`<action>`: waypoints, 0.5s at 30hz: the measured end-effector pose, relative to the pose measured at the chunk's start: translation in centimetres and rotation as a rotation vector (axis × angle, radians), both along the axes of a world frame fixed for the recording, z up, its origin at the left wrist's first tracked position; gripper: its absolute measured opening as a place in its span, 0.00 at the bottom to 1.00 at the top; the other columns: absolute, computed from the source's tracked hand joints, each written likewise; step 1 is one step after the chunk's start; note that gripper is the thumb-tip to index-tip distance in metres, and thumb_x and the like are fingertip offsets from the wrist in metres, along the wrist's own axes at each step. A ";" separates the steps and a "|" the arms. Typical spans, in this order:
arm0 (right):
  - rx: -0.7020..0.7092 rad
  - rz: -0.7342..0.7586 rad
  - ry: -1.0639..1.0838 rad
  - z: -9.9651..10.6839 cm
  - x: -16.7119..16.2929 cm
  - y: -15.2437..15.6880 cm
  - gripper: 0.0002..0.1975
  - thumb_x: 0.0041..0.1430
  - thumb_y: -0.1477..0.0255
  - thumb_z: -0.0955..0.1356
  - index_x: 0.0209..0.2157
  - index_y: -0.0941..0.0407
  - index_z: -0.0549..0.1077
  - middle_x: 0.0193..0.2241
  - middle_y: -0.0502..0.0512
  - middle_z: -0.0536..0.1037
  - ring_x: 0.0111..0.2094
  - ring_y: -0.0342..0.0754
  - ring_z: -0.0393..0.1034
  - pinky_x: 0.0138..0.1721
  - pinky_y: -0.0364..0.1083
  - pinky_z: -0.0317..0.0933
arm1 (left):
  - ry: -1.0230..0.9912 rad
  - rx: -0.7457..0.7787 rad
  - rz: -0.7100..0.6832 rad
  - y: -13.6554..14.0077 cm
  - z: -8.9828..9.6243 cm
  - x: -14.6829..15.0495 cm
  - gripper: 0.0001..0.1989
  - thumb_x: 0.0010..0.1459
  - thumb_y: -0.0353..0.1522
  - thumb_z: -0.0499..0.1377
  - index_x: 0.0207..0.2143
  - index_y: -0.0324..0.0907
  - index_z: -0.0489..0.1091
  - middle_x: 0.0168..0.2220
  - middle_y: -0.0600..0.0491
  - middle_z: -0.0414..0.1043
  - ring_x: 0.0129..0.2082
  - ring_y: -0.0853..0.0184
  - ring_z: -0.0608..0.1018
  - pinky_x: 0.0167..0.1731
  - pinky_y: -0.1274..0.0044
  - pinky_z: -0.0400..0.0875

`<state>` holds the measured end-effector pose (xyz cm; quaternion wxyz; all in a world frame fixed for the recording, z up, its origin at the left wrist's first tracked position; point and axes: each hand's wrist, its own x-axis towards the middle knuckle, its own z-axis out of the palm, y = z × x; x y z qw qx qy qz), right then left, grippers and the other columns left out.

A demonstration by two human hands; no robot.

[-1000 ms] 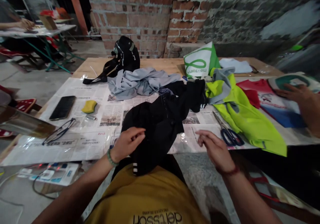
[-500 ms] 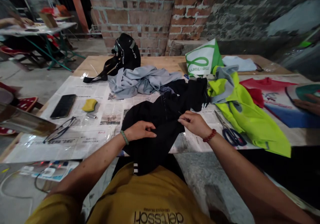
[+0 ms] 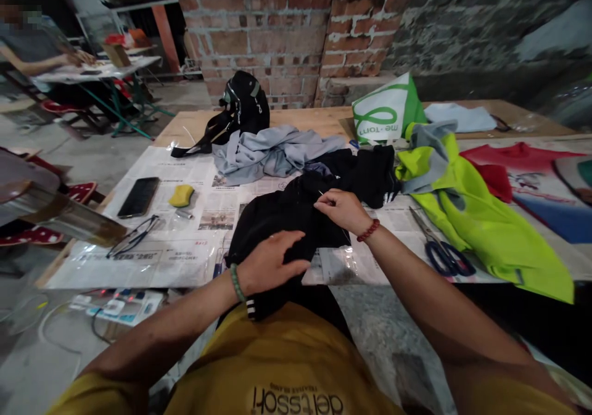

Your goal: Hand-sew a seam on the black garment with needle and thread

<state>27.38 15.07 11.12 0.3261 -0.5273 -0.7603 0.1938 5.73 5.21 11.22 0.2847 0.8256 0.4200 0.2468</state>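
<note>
A black garment [image 3: 268,214] with white stripes at its ends lies bunched across the table's front edge and hangs towards my lap. Over its near part, my left hand [image 3: 272,264] has thumb and fingers spread, holding nothing; whether it touches the cloth I cannot tell. My right hand [image 3: 341,208] pinches a thin, pale needle [image 3: 320,192] just above the middle of the garment. Any thread on it is too fine to make out. Right of that hand, large scissors [image 3: 444,251] with dark handles rest on the newspaper.
Newspaper [image 3: 161,248] covers the table. At left are a phone [image 3: 139,197], a yellow sponge [image 3: 181,195], glasses [image 3: 134,236] and a tilted bottle [image 3: 74,214]. Grey cloth [image 3: 277,150], a black bag [image 3: 245,100], a green-white bag [image 3: 386,113] and a yellow-green garment [image 3: 485,224] surround the work.
My left hand has opened wider and come nearer to me. My right hand has shifted slightly left and up with the needle. The view has turned a little left.
</note>
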 end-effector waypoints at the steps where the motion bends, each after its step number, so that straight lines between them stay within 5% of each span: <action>1: 0.016 -0.002 -0.007 0.2 0.1 0.0 0.04 0.48 0.75 0.68 0.23 0.58 0.75 0.21 0.48 0.67 0.22 0.39 0.61 0.26 0.40 0.55 | 0.032 -0.070 0.010 -0.4 -0.7 0.6 0.29 0.52 0.38 0.61 0.56 0.41 0.60 0.51 0.45 0.68 0.40 0.64 0.75 0.41 0.71 0.72; 6: 0.105 0.106 -0.029 1.7 1.2 -1.9 0.07 0.53 0.74 0.66 0.33 0.58 0.77 0.23 0.49 0.66 0.23 0.39 0.61 0.26 0.40 0.56 | 0.072 -0.240 0.188 0.8 -3.5 0.7 0.29 0.52 0.38 0.59 0.55 0.38 0.60 0.43 0.47 0.70 0.29 0.68 0.73 0.34 0.73 0.71; 10: 0.065 0.320 -0.164 1.1 1.8 -2.9 0.10 0.53 0.75 0.66 0.39 0.56 0.76 0.26 0.50 0.68 0.26 0.40 0.64 0.29 0.40 0.59 | 0.033 -0.233 0.228 2.4 -3.8 0.8 0.24 0.51 0.40 0.60 0.50 0.40 0.66 0.36 0.51 0.68 0.25 0.71 0.69 0.30 0.75 0.68; 15: 0.096 0.293 -0.386 -1.6 2.3 -2.2 0.15 0.52 0.80 0.64 0.41 0.58 0.75 0.31 0.55 0.71 0.33 0.45 0.68 0.35 0.43 0.62 | -0.127 -0.273 0.103 2.7 -2.7 2.4 0.03 0.48 0.31 0.61 0.27 0.39 0.71 0.32 0.54 0.67 0.34 0.69 0.71 0.39 0.76 0.65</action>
